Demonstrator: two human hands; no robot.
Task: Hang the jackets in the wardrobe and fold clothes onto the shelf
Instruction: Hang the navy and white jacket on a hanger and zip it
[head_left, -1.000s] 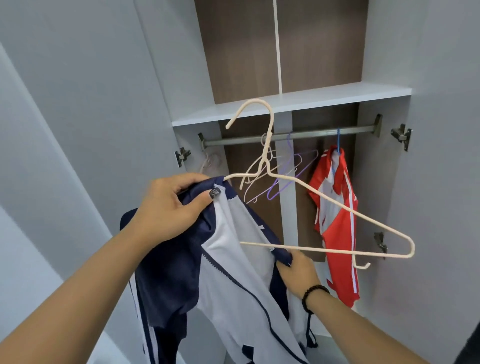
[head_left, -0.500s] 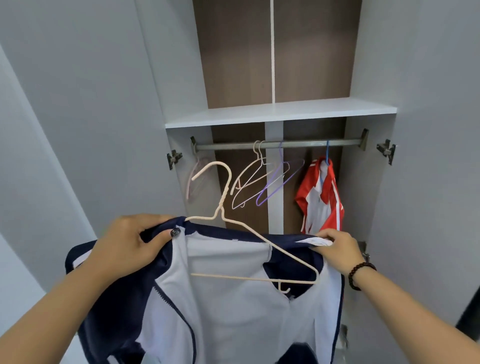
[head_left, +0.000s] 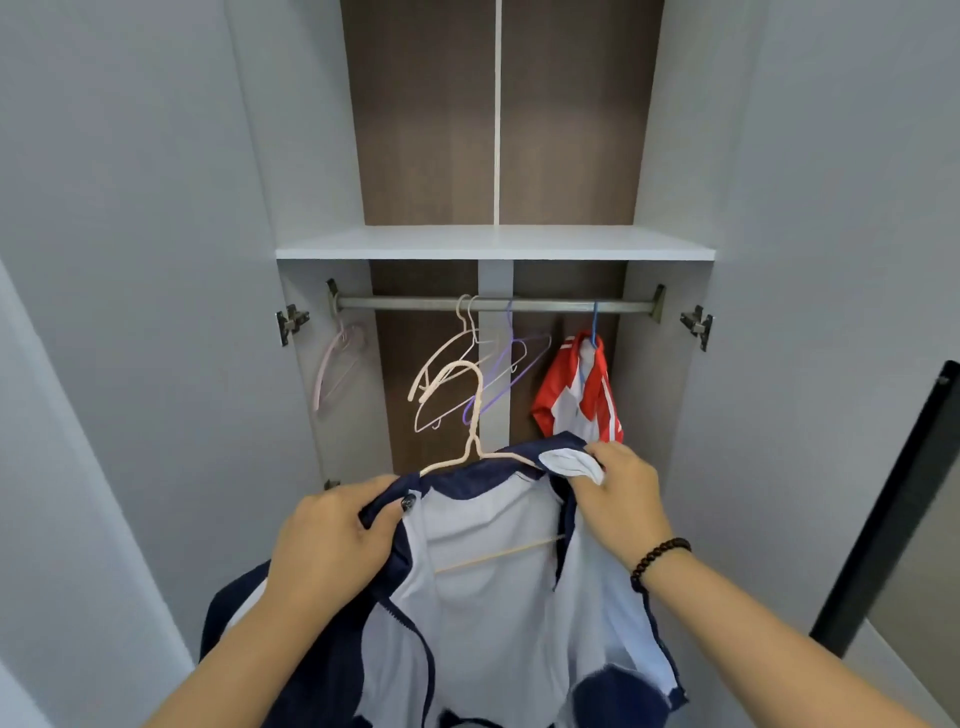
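Note:
A navy and white jacket (head_left: 493, 613) hangs open in front of me, draped over a cream wire hanger (head_left: 470, 410) whose hook points up, below the rail. My left hand (head_left: 332, 545) grips the jacket's left shoulder. My right hand (head_left: 618, 499) grips the right shoulder by the collar. The hanger's lower bar shows through the open front. The metal rail (head_left: 550, 304) runs across the wardrobe above. A red and white jacket (head_left: 582, 400) hangs on a blue hanger at the rail's right end.
Several bare hangers hang on the rail: white and purple ones (head_left: 483, 374) in the middle and a pink one (head_left: 337, 364) at the left. A white shelf (head_left: 493, 244) sits above the rail. Wardrobe doors stand open on both sides. A dark frame (head_left: 893, 509) leans at right.
The hanger went inside the jacket and both hands moved to the shoulders. The jacket now sits centred below the rail, and the view shifted so the wardrobe appears straight ahead.

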